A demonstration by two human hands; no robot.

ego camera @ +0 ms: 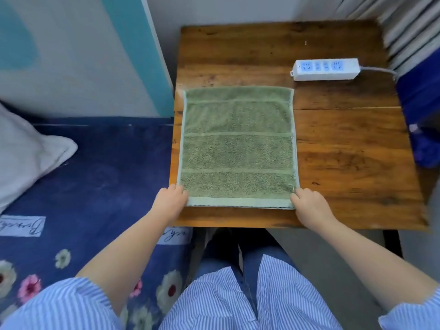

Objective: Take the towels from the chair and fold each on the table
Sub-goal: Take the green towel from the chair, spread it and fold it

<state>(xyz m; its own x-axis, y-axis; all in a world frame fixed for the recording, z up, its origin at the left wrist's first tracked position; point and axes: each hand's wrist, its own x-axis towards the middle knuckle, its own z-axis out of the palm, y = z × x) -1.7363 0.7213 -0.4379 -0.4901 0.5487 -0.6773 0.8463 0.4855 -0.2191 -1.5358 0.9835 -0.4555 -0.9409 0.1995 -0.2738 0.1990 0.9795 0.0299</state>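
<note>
A green towel [238, 144] with pale cross stripes lies flat and spread out on the left half of the wooden table [345, 151]. My left hand [170, 198] pinches its near left corner. At the near right corner sits my right hand [309, 203], fingers closed on the hem. Both near corners rest low on the tabletop, close to the front edge. The chair is not clearly in view.
A white power strip [326, 69] with a grey cable lies at the table's back right. A dark blue cloth item [421, 110] hangs over the table's right edge. To the left is a bed with a navy floral cover [95, 186] and a white pillow [26, 156].
</note>
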